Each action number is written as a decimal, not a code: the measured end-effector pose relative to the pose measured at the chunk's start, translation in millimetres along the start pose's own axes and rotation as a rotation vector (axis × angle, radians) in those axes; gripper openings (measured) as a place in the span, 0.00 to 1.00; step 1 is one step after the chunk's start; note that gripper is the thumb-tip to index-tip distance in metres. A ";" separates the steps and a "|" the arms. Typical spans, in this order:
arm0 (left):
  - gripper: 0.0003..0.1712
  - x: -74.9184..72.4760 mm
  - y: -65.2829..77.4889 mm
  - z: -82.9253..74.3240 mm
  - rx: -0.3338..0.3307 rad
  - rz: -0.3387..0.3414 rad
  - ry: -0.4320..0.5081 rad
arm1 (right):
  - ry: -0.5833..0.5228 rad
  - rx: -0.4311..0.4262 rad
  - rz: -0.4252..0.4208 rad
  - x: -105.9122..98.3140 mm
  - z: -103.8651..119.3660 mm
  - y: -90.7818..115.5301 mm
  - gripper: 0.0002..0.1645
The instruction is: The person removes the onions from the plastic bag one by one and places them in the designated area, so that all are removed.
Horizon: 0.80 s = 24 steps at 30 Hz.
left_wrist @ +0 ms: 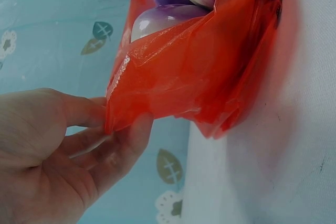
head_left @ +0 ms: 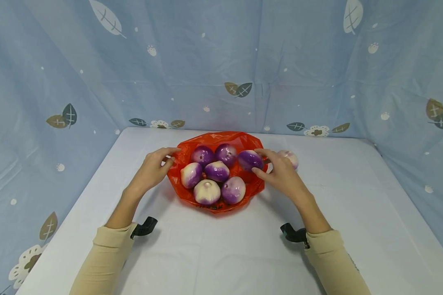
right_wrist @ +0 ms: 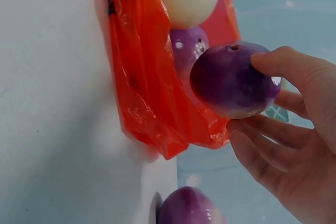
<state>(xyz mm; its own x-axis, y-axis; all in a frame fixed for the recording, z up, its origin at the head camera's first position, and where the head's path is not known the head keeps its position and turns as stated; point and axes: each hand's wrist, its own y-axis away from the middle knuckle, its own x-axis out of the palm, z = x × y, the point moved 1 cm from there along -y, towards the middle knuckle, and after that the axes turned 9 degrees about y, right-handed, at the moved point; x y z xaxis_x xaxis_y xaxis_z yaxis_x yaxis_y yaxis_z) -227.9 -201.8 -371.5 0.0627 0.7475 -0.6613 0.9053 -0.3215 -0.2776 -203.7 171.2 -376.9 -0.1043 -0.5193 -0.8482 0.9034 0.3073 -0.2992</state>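
A red plastic bag (head_left: 216, 208) lies with its mouth spread, holding several glossy purple-and-white turnips (head_left: 216, 171). At its left side, my left hand (head_left: 154, 166) pinches the bag's rim between thumb and fingers, as the left wrist view shows. My right hand (head_left: 280, 171) grips a mostly purple turnip (right_wrist: 231, 80) by thumb and fingers. That turnip (head_left: 249, 160) is over the right part of the bag mouth. Behind the right hand another turnip (head_left: 288, 158) sits on the table, partly hidden by the hand in the head view.
The bag rests on a table with a white cover (head_left: 214, 254). A light blue curtain (head_left: 192, 61) with leaf and flower prints hangs behind and at the sides. A black wrist-camera mount (head_left: 145, 226) sticks out from the left cuff, another mount (head_left: 293, 233) from the right.
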 end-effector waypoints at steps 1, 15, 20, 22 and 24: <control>0.21 0.0 0.1 0.1 0.001 0.000 -0.001 | 0.004 0.004 0.000 -0.9 -0.3 0.3 0.34; 0.21 -1.4 1.2 1.2 0.007 -0.001 -0.001 | -0.012 0.014 -0.045 -16.4 -6.3 3.5 0.35; 0.21 -1.8 0.9 0.9 0.005 0.005 0.003 | -0.045 0.022 -0.064 -22.1 -13.1 4.6 0.34; 0.21 -2.0 0.8 0.8 0.005 0.006 0.004 | -0.047 0.035 -0.063 -24.7 -14.7 5.0 0.35; 0.21 -2.2 0.6 1.3 0.006 0.004 0.004 | -0.044 0.040 -0.063 -26.3 -17.0 5.0 0.35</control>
<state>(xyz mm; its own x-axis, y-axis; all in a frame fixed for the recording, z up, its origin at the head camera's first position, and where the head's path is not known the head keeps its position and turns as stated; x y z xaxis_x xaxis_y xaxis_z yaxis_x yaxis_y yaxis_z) -228.0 -204.3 -371.1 0.0677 0.7486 -0.6595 0.9025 -0.3277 -0.2794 -203.5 200.0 -363.5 -0.1435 -0.5715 -0.8080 0.9116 0.2414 -0.3326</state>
